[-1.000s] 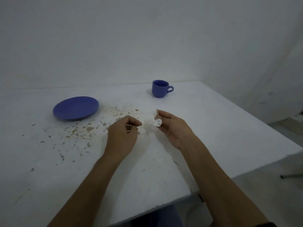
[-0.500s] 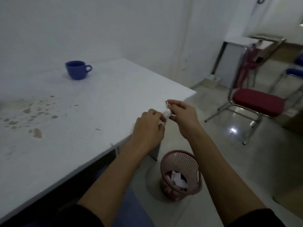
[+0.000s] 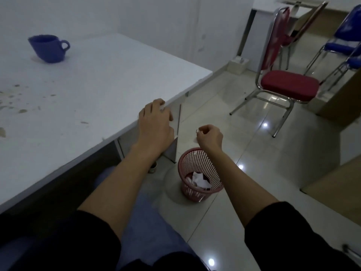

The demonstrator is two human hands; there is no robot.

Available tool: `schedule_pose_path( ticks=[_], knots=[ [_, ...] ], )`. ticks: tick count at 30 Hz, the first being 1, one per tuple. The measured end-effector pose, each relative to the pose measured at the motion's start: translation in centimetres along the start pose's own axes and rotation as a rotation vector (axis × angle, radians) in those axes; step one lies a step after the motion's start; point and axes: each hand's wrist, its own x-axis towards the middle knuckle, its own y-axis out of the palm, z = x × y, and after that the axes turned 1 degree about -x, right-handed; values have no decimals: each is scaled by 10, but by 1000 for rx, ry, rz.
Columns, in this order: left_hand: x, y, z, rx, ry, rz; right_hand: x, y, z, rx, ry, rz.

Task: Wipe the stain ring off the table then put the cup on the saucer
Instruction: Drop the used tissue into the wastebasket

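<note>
The left hand (image 3: 156,122) rests palm-down on the right edge of the tabletop (image 3: 109,79), fingers curled over the rim with a scrap of white showing under the fingertips; whether its grip encloses that scrap cannot be told, and the hand probably serves to steady the body while the person leans sideways. The right hand (image 3: 210,136) hangs off the tabletop, directly above the pink mesh wastebasket (image 3: 199,173) on the floor, its grip narrow, pinching a small pale object between fingertips, likely a used wad held there for dropping among the crumpled paper (image 3: 199,180) already inside. The blue cup (image 3: 48,48) stands near the far edge of the tabletop, handle pointing right, well apart from both hands; its slanted outline appears to be lens distortion. Brown specks of stain (image 3: 17,102) remain along the left side. The saucer is out of view. A red chair (image 3: 283,83) stands beyond.
</note>
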Motion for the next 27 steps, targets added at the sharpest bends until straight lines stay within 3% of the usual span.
schedule_pose_path(
  ticks=[4,11,15,20,27],
  knots=[
    [0,4,2,3,14,-5,4,6,-23,-135,-9,-28],
    [1,7,4,-8,-1,-8,-3,20,-12,-31,-47,-34],
    [2,2,3,-35,-12,0,-12,22,31,88,-183,-98],
    [12,-27,10,-310,-113,-29,-36,19,105,269,-442,-168],
    [-15,-98,96,-363,-398,-218,-79,70,199,251,-700,143]
  ],
)
